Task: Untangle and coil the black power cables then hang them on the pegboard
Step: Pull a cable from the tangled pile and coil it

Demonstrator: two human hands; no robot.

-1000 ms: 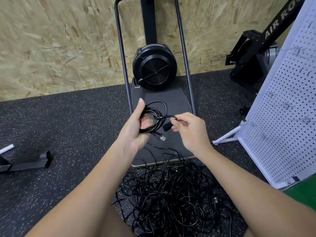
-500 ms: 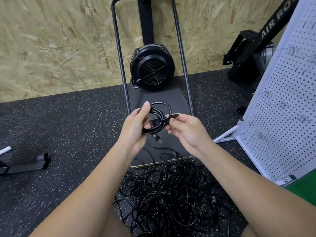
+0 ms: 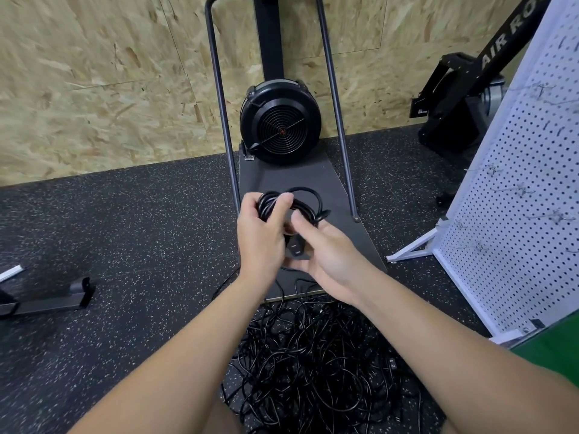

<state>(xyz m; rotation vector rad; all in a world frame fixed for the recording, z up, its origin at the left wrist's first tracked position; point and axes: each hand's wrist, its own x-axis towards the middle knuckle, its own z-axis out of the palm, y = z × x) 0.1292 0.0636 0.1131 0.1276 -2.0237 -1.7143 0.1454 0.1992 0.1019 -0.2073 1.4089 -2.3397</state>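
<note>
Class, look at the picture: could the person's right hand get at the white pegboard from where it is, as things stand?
Probably not at once. The right hand is busy at the coiled cable that the left hand grips. The pegboard stands off to the right with nothing between, so once freed it could likely reach over.

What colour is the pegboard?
White with rows of small dark holes, seen in the head view.

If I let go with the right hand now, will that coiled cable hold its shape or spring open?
The coiled cable is probably springy: its outer loop already stands wider than the bundle under the left hand. The plug hanging by the right hand will likely swing and drag loops loose. It seems light, held by fingers alone.
</note>
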